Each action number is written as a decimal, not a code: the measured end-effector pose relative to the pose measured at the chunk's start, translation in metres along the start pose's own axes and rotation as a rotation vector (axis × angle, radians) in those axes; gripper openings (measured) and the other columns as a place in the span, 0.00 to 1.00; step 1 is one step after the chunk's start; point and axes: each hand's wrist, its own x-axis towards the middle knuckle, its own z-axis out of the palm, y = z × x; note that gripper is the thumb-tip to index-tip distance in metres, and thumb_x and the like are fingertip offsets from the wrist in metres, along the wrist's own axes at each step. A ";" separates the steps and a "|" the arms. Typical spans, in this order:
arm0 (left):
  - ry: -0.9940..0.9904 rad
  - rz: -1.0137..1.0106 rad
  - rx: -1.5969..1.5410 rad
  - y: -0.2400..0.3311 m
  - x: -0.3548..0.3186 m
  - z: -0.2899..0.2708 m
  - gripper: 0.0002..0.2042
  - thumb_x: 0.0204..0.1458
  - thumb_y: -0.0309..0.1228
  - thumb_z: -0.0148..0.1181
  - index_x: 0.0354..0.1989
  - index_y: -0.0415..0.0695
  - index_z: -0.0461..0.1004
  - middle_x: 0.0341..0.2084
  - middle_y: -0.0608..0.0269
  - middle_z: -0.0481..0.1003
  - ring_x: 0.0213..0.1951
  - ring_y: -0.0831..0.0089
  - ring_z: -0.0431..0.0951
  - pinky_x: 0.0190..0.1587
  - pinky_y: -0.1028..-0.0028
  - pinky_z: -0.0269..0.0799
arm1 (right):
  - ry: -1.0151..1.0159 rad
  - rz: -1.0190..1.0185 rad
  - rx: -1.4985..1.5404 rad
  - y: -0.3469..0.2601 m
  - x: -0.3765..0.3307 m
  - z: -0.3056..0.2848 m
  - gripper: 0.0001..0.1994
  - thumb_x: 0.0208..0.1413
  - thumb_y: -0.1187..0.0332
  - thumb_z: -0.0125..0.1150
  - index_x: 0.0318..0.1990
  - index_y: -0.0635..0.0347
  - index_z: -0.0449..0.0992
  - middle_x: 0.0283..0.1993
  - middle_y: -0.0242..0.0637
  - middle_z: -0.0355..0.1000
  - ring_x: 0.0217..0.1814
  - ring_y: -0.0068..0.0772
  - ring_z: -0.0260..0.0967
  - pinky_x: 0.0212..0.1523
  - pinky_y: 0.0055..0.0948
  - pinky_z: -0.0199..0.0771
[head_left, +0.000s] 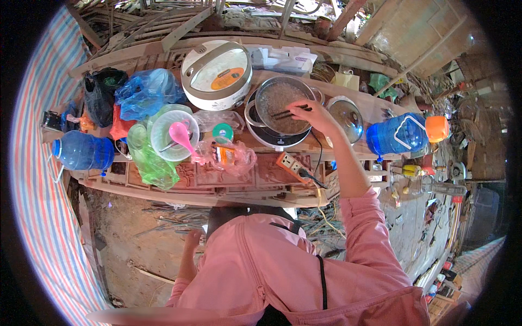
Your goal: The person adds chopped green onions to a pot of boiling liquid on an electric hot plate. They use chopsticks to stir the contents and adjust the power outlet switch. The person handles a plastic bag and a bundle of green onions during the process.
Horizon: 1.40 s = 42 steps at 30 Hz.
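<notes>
Right hand [312, 115]: raised over the pot [283, 103], fingers closed around dark chopsticks [289, 112] whose tips reach left into the pot's contents. Left hand [191, 239]: hanging low by the person's side, away from the surface [239, 176], fingers loosely curled, holding nothing that can be seen.

Pot: round, metal, filled with a greyish simmering liquid, directly under the right hand; seated on a round cooker [272, 138].

Lid [345, 117]: glass, round, lying just to the right of the right hand's wrist.

Rice cooker [216, 73]: white with an orange panel, closed, beyond and left of the right hand, just beside the pot.

Tape roll [223, 132]: green, left of the pot, near the cooker's rim.

Plastic wrap with packets [228, 155]: clear, crumpled, below the tape roll, nearer the person.

Bowl [173, 136]: white, in a green bag [152, 160], well left of the right hand; a pink ladle [182, 136] rests across it.

Blue bag [147, 92] and black bag [100, 95]: bunched, beyond the bowl at the far left.

Left jug [81, 152]: blue, on its side, at the surface's left end.

Right jug [397, 136]: blue, orange cap, on its side, right of the lid.

Power strip [291, 164]: orange and white, one black plug in it, below the right forearm at the surface's near edge.

Surface: carved wood, reddish, running left to right in front of the person.

Ground [141, 233]: bare earth with scattered sticks, around the left hand.
</notes>
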 end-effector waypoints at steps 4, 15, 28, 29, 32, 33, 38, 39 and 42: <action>0.076 -0.055 0.027 -0.002 -0.008 -0.001 0.15 0.57 0.36 0.53 0.41 0.36 0.77 0.33 0.54 0.80 0.34 0.66 0.81 0.35 0.68 0.74 | 0.052 0.155 -0.039 -0.004 -0.016 -0.030 0.16 0.63 0.62 0.57 0.49 0.68 0.76 0.50 0.41 0.75 0.49 0.31 0.76 0.49 0.26 0.77; 0.080 -0.050 0.002 -0.002 -0.006 -0.006 0.16 0.57 0.39 0.56 0.43 0.38 0.76 0.33 0.58 0.81 0.32 0.70 0.81 0.35 0.68 0.73 | 0.431 -0.091 -0.260 0.042 0.027 -0.018 0.15 0.58 0.58 0.61 0.46 0.58 0.80 0.45 0.43 0.78 0.47 0.40 0.76 0.50 0.34 0.72; 0.040 -0.124 -0.054 0.003 -0.006 -0.005 0.17 0.57 0.39 0.58 0.46 0.37 0.75 0.35 0.59 0.79 0.32 0.71 0.79 0.32 0.69 0.72 | 0.327 -0.263 -0.454 0.010 0.014 -0.046 0.16 0.61 0.60 0.60 0.48 0.64 0.77 0.44 0.44 0.77 0.44 0.31 0.75 0.44 0.28 0.75; 0.032 -0.083 -0.072 0.002 -0.004 -0.006 0.18 0.57 0.39 0.58 0.47 0.36 0.75 0.35 0.58 0.79 0.33 0.71 0.80 0.33 0.69 0.73 | 0.337 -0.221 -0.488 0.012 0.009 -0.047 0.17 0.60 0.59 0.60 0.47 0.65 0.77 0.41 0.44 0.78 0.42 0.31 0.76 0.44 0.30 0.74; 0.034 -0.088 -0.080 0.005 -0.004 -0.005 0.18 0.57 0.38 0.58 0.48 0.35 0.74 0.36 0.56 0.79 0.34 0.70 0.80 0.35 0.69 0.73 | 0.310 0.013 -0.457 0.012 -0.007 -0.047 0.17 0.60 0.58 0.59 0.46 0.65 0.77 0.37 0.45 0.78 0.37 0.32 0.77 0.41 0.33 0.74; 0.040 -0.094 -0.072 0.008 -0.005 -0.005 0.18 0.57 0.37 0.58 0.48 0.34 0.74 0.36 0.56 0.79 0.35 0.70 0.80 0.36 0.69 0.74 | 0.293 0.125 -0.419 0.011 -0.013 -0.046 0.17 0.60 0.58 0.59 0.46 0.65 0.77 0.36 0.45 0.78 0.36 0.32 0.77 0.39 0.33 0.75; 0.046 -0.106 -0.073 0.025 -0.014 -0.002 0.17 0.57 0.37 0.56 0.47 0.36 0.76 0.37 0.56 0.79 0.37 0.68 0.80 0.38 0.70 0.74 | 0.162 0.121 -0.085 0.005 -0.029 -0.020 0.18 0.63 0.60 0.58 0.47 0.69 0.76 0.42 0.42 0.75 0.38 0.30 0.76 0.44 0.27 0.78; 0.042 -0.103 -0.051 0.027 -0.013 -0.002 0.16 0.57 0.37 0.56 0.46 0.36 0.76 0.37 0.56 0.79 0.37 0.68 0.80 0.38 0.69 0.74 | 0.149 0.107 -0.001 0.005 -0.030 -0.014 0.18 0.63 0.60 0.58 0.48 0.70 0.76 0.43 0.42 0.75 0.37 0.31 0.76 0.44 0.27 0.78; 0.045 -0.117 -0.012 0.026 -0.007 -0.004 0.15 0.57 0.37 0.55 0.44 0.37 0.77 0.36 0.56 0.79 0.35 0.68 0.80 0.38 0.69 0.74 | 0.272 -0.037 0.300 0.006 -0.031 -0.006 0.18 0.64 0.61 0.57 0.48 0.70 0.76 0.46 0.43 0.75 0.39 0.31 0.77 0.46 0.28 0.78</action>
